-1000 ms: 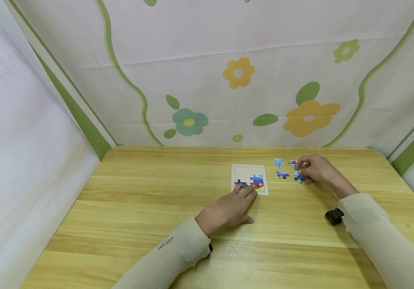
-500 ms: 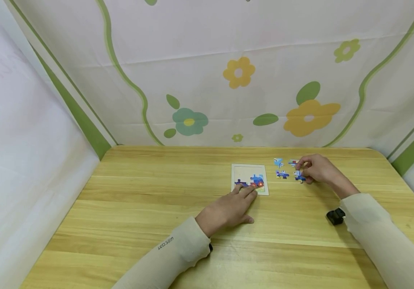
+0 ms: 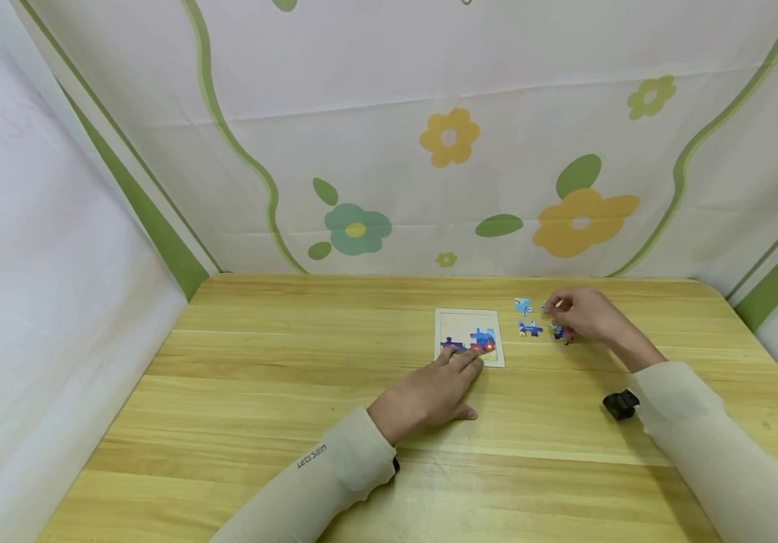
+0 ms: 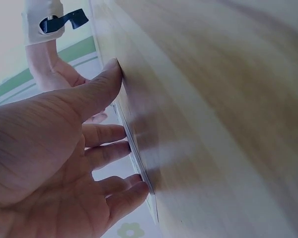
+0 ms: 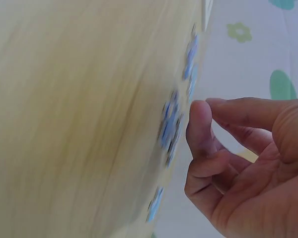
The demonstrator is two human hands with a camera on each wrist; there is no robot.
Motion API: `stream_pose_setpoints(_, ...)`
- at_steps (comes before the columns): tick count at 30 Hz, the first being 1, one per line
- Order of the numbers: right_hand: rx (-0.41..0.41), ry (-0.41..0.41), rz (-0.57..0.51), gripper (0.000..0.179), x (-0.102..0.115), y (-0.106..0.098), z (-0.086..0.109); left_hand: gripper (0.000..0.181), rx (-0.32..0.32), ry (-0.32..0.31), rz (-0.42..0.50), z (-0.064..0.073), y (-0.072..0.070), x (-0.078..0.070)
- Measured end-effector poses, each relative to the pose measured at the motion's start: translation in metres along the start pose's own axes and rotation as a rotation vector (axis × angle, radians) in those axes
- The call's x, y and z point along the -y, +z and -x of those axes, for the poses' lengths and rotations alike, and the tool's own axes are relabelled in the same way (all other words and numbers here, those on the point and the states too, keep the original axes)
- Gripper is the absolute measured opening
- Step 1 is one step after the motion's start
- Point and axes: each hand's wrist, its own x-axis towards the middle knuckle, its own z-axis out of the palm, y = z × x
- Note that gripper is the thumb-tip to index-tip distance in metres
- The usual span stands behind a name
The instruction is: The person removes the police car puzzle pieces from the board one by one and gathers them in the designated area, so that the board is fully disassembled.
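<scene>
On one table (image 3: 239,392) are two hands: the left hand (image 3: 431,392), fingers extended, touches one puzzle board (image 3: 455,326) near the far edge; the right hand (image 3: 587,313), thumb and forefinger narrowed, grip unclear, nears at least four loose pieces (image 3: 530,329) toward the far right corner.

I've got a pale wood-grain table (image 3: 259,339) | white-bordered puzzle board (image 3: 455,326) flat on it, partly filled | loose blue puzzle pieces (image 3: 530,329) lying just right of it
</scene>
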Motion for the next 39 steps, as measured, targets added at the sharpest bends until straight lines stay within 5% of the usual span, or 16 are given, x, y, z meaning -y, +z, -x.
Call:
stream_pose_setpoints(21, 0.096, -0.130, -0.074, 0.015, 0.050, 0.045, -0.021, 0.076, 0.016, -0.010, 0.019, -0.002, 0.000, 0.000)
stream_pose_setpoints(39, 0.122, -0.143, -0.027, 0.013, 0.058, 0.056, -0.029, 0.077, 0.024, -0.010, 0.011, -0.002, -0.001, 0.000)
